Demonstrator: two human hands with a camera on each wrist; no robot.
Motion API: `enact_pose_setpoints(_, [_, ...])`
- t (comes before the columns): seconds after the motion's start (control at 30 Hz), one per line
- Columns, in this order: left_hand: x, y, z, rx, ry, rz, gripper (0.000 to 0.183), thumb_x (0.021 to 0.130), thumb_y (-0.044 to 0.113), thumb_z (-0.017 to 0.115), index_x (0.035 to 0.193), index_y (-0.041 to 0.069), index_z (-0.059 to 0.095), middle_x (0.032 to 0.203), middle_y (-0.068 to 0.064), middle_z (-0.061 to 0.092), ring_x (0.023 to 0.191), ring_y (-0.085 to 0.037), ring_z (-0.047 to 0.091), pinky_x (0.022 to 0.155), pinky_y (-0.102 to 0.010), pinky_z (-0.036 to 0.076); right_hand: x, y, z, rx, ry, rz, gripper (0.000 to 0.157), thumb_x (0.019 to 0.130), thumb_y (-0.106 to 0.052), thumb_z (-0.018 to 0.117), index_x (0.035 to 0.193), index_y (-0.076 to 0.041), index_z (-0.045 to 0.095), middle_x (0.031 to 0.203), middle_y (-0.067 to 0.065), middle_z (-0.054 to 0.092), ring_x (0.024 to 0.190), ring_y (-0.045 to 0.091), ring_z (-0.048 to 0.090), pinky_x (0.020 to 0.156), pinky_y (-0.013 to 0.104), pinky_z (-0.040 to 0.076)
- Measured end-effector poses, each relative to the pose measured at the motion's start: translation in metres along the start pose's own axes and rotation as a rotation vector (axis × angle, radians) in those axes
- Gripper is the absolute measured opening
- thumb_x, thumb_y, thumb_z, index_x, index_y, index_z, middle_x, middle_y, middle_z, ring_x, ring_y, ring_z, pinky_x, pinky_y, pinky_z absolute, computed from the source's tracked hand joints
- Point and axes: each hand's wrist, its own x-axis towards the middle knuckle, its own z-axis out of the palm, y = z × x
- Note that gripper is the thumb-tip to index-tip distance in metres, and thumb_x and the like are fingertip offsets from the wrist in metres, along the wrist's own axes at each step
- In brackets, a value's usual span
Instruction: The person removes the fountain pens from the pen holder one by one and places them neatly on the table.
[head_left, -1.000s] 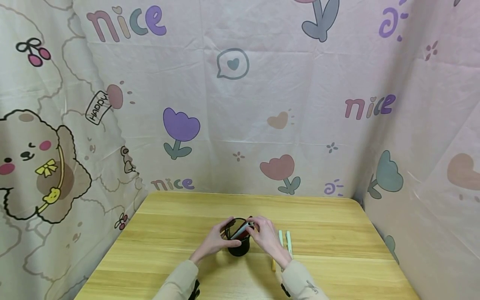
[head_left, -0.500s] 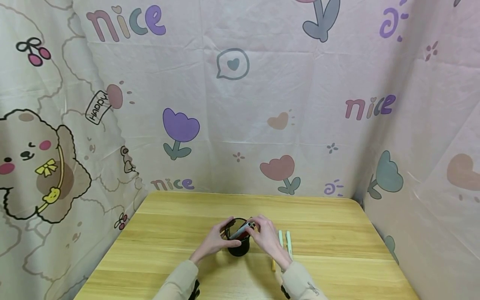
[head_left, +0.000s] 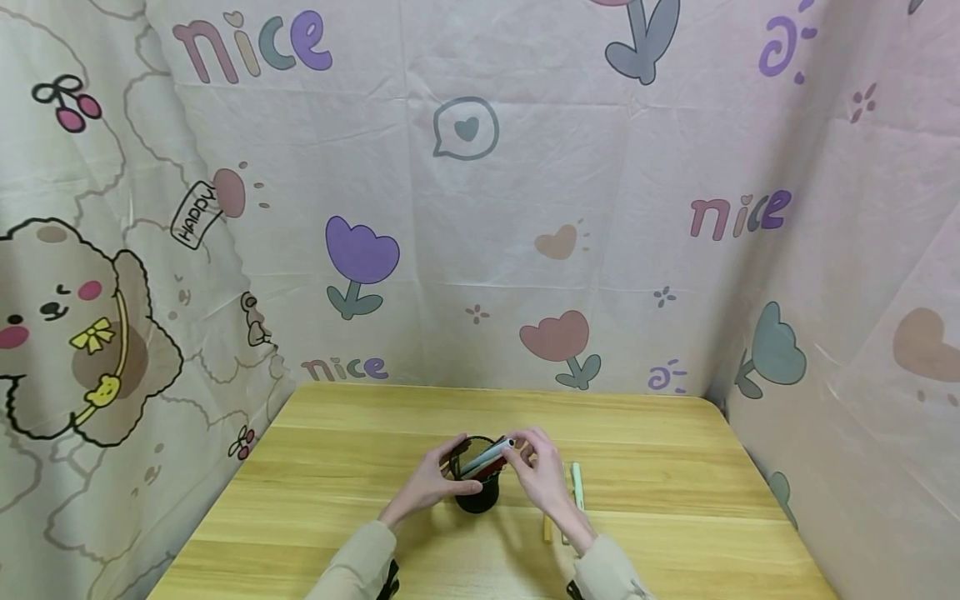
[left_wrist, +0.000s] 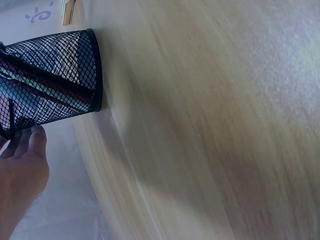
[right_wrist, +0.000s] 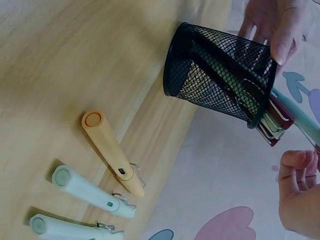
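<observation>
A black mesh pen cup (head_left: pixel 477 498) stands on the table, seen side-on in the left wrist view. My left hand (head_left: pixel 431 477) grips it near the rim, thumb in front. At its mouth my right hand (head_left: pixel 538 473) pinches the outer end of a light-blue pen (head_left: pixel 487 456), which leans out to the right. Dark red and green slim items (right_wrist: pixel 272 122) stick out of the cup beside it. On the table lie an orange pen-shaped stick (right_wrist: pixel 107 145) and two mint-green ones, a nearer mint stick (right_wrist: pixel 90 190) and a farther mint stick (right_wrist: pixel 65 227), with metal clips.
The wooden table (head_left: pixel 337 442) extends around the cup on all sides. A printed cloth (head_left: pixel 465 217) hangs behind and along both sides of it. The loose sticks lie right of the cup, partly covered by the right forearm in the head view.
My right hand has shifted slightly to the right, and the light-blue pen's end now reaches farther out past the rim. The left hand and the cup have stayed in place.
</observation>
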Motion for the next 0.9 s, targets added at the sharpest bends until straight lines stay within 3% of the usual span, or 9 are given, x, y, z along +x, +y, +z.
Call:
enact_pose_setpoints(0.2, [-0.001,0.000,0.000,0.031,0.008,0.002,0.095,0.080,0.022,0.086,0.155,-0.003,0.033,0.158,-0.026,0.039,0.143,-0.048,0.041,0.116,-0.060,0.038,-0.004,-0.003,-0.006,0.146,0.024,0.057,0.016,0.092,-0.008,0.071,0.107,-0.003,0.070,0.103,0.013,0.064,0.072,0.003,0.056,0.055,0.013,0.050])
enact_pose_setpoints(0.37, [-0.003,0.001,0.000,0.086,0.023,-0.005,0.096,0.079,0.027,0.087,0.155,0.001,0.035,0.158,-0.024,0.039,0.145,-0.050,0.036,0.116,-0.065,0.036,-0.008,-0.004,-0.014,0.254,0.051,0.069,0.020,0.094,-0.005,0.068,0.112,0.003,0.066,0.088,0.017,0.069,0.065,0.004,0.061,0.058,0.020,0.056])
enact_pose_setpoints(0.43, [-0.003,0.001,0.000,0.089,0.025,-0.009,0.096,0.079,0.029,0.087,0.155,0.001,0.035,0.159,-0.023,0.038,0.145,-0.050,0.035,0.116,-0.066,0.035,-0.008,-0.003,-0.017,0.299,0.057,0.044,0.020,0.095,-0.005,0.065,0.113,0.005,0.064,0.086,0.013,0.071,0.065,0.004,0.064,0.059,0.022,0.058])
enact_pose_setpoints(0.67, [-0.003,-0.001,0.000,0.103,0.021,-0.006,0.097,0.079,0.033,0.086,0.155,0.001,0.034,0.160,-0.023,0.037,0.146,-0.050,0.033,0.115,-0.068,0.034,-0.006,0.008,-0.026,0.454,0.027,-0.143,0.022,0.104,0.000,0.047,0.118,0.017,0.047,0.107,-0.010,0.073,0.073,0.009,0.070,0.063,0.029,0.063])
enact_pose_setpoints(0.77, [-0.003,-0.001,-0.001,0.111,0.022,-0.006,0.097,0.079,0.032,0.086,0.155,0.001,0.034,0.160,-0.023,0.037,0.146,-0.051,0.033,0.114,-0.068,0.036,-0.006,0.013,-0.030,0.512,0.021,-0.204,0.019,0.107,-0.002,0.040,0.120,0.012,0.042,0.110,-0.008,0.074,0.074,0.011,0.071,0.063,0.031,0.063])
enact_pose_setpoints(0.9, [-0.002,-0.001,0.000,0.108,0.022,-0.010,0.097,0.079,0.031,0.087,0.155,0.002,0.035,0.160,-0.022,0.037,0.146,-0.050,0.034,0.115,-0.066,0.036,-0.005,0.014,-0.035,0.573,0.028,-0.236,0.018,0.110,-0.004,0.030,0.125,-0.004,0.039,0.110,-0.004,0.076,0.074,0.012,0.073,0.063,0.029,0.064])
